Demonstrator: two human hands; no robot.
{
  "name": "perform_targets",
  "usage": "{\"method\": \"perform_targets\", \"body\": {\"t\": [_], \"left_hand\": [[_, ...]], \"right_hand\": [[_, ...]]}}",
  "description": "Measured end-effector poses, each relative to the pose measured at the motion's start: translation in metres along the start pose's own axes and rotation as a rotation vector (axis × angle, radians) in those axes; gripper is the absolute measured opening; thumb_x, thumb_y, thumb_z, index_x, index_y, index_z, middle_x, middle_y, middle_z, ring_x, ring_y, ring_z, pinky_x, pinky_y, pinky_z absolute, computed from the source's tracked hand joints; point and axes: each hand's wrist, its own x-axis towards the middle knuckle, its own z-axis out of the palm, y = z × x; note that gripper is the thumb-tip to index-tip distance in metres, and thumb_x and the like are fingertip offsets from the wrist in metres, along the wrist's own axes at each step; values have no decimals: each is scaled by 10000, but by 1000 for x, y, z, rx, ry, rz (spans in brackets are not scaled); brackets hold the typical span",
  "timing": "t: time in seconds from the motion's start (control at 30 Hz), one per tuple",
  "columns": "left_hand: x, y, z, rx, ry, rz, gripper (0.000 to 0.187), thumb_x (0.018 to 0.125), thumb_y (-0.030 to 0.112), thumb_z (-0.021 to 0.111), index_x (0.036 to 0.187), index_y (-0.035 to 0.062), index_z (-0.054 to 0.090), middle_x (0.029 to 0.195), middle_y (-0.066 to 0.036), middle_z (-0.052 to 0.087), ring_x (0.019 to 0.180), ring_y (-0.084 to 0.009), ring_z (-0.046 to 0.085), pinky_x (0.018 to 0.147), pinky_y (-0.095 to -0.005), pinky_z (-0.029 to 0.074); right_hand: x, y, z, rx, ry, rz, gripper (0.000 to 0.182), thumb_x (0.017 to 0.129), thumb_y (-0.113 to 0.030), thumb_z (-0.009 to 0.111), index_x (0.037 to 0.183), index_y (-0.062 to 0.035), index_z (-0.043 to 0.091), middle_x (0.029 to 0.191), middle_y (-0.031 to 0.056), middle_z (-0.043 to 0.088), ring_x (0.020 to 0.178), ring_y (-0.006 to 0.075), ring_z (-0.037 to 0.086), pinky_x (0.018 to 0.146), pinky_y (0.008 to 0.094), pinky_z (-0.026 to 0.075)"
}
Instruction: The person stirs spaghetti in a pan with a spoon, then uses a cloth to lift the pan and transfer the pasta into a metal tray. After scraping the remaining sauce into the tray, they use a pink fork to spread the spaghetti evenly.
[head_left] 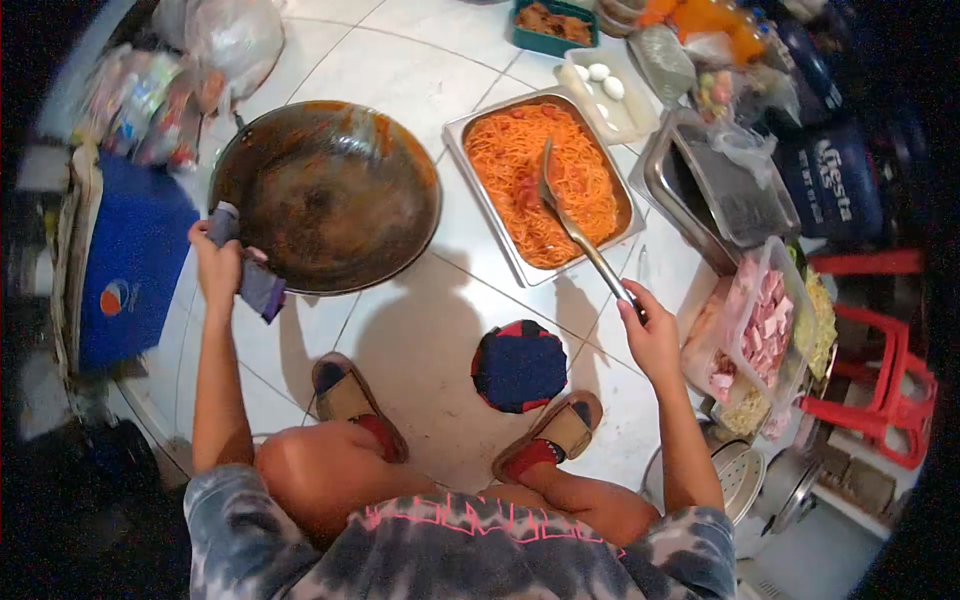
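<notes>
My left hand [215, 262] is closed around a grey and purple cloth [262, 288] at the near left rim of a large blackened wok [320, 200]. The wok has an orange-brown film inside and stands on the tiles. To its right, a rectangular metal pan [500, 232] is filled with red-sauced spaghetti [500, 140]. Fingers of my right hand [648, 318] wrap the handle of a metal serving spoon [575, 232]. Its bowl rests on the spaghetti, near the middle. Whether the cloth also covers a wok handle is hidden.
A round dark-blue pad [520, 366] lies between my slippered feet. Behind the spaghetti, a plastic container [630, 112] holds white eggs. At right are a lidded metal tray [725, 185], a tub of chopped pink meat [768, 325] and a red stool [875, 375]. A blue box [135, 260] stands left.
</notes>
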Motion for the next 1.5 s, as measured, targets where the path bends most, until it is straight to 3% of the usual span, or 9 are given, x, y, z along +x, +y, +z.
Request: {"method": "perform_targets", "body": {"t": [0.03, 0.33, 0.4, 0.47, 0.83, 0.97, 1.07, 1.23, 1.5], "left_hand": [[-8, -10, 2, 18, 30, 5, 474, 606, 16, 434, 1051, 25, 270, 865, -216, 484, 630, -302, 577, 608, -330, 430], [-33, -93, 39, 110, 31, -189, 481, 598, 122, 510, 1028, 68, 300, 888, -221, 488, 841, -345, 486, 744, -351, 357], [-37, -107, 41, 47, -37, -190, 497, 603, 82, 508, 1037, 55, 268, 917, -195, 452, 840, -325, 488, 751, -338, 361], [-37, -136, 45, -37, -112, -134, 497, 607, 51, 506, 1035, 47, 252, 935, -172, 426, 847, -305, 484, 762, -327, 359], [-51, -98, -3, -418, -783, -539, 553, 565, -29, 415, 1074, 90, 237, 940, -127, 398, 848, -224, 434, 726, -281, 371], [-71, -105, -16, -194, -614, -510, 546, 563, -39, 379, 1085, 101, 300, 822, -139, 450, 643, -262, 495, 647, -290, 416], [-87, -109, -24, -648, -454, -677, 598, 557, -34, 384, 1119, 151, 297, 827, -128, 454, 653, -252, 529, 552, -353, 479], [-81, -125, -28, -955, -170, -652, 411, 592, -21, 360, 993, 50, 301, 751, -177, 474, 622, -296, 524, 554, -374, 481], [-43, -148, -4, -1093, -349, -709, 288, 671, 95, 387, 925, -39, 396, 789, -143, 522, 730, -250, 529, 722, -350, 432]], "right_hand": [[1, -1, 6, 41, 30, -50, 272, 762, -125, 532, 1025, -57, 515, 558, -15, 405, 499, 55, 344, 442, 198, 294], [14, -47, 41, 40, -157, -151, 272, 754, -141, 544, 1014, -65, 521, 597, 1, 464, 501, 49, 374, 450, 198, 323], [17, -54, 52, 46, -198, -206, 267, 750, -140, 542, 1004, -61, 525, 596, 28, 482, 489, 66, 387, 449, 207, 328], [15, -68, 57, -89, -203, -217, 262, 747, -197, 528, 979, -75, 537, 773, 120, 577, 601, 251, 555, 569, 313, 436], [23, -73, 95, -358, -380, -332, 281, 685, -38, 508, 958, 22, 483, 821, 209, 503, 782, 341, 498, 700, 387, 398], [37, -90, 105, -270, -619, -179, 249, 736, -92, 464, 939, 51, 442, 815, 213, 535, 759, 313, 535, 677, 365, 414], [50, -124, 107, -176, -794, -48, 256, 777, -153, 446, 932, 51, 434, 745, 173, 560, 677, 272, 553, 623, 343, 423], [73, -137, 130, -131, -608, -85, 348, 814, -273, 375, 945, 34, 475, 869, 264, 524, 837, 382, 506, 740, 420, 384], [101, -154, 138, -179, -468, -142, 305, 780, -201, 438, 968, 36, 473, 844, 258, 531, 816, 381, 511, 733, 420, 395]]}}
